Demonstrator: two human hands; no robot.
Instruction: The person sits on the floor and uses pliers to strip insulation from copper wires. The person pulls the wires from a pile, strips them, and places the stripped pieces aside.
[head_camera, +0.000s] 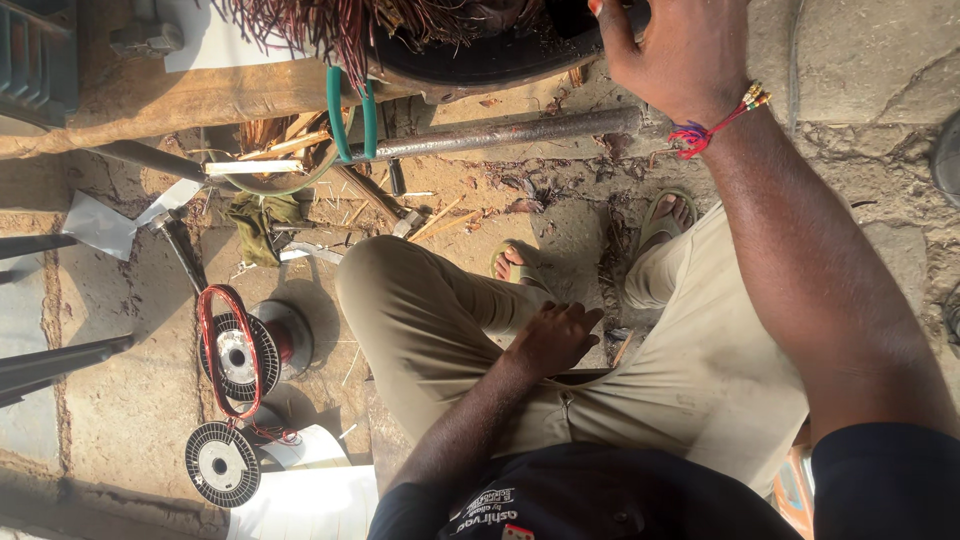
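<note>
Head view looks down on a person seated on a low perch over dusty ground, knees apart in khaki trousers (440, 320), sandalled feet set among scraps and splinters; the right hand (670, 55), a red thread tied at its wrist, reaches up to the rim of a dark round motor housing (500, 55) at the top edge, fingers curled over that rim in a grip, though the fingertips pass out of view; the left hand (553, 338) rests loosely closed on the thigh, holding nothing that shows; a tangle of reddish copper winding wire (330, 30) spills out of the housing on its left side, so by my judgement the old winding is pulled loose but not yet cleared from the core; a rusty steel bar (510, 132) lies just beneath the housing, with green-handled pliers (350, 115) hanging across it; well apart to the left stand two wire spools (222, 463), a fresh loop of red wire (225, 350) resting on the upper one, untouched; rewinding therefore seems not yet begun; white sheets (310, 495) lie beside the lower spool.
</note>
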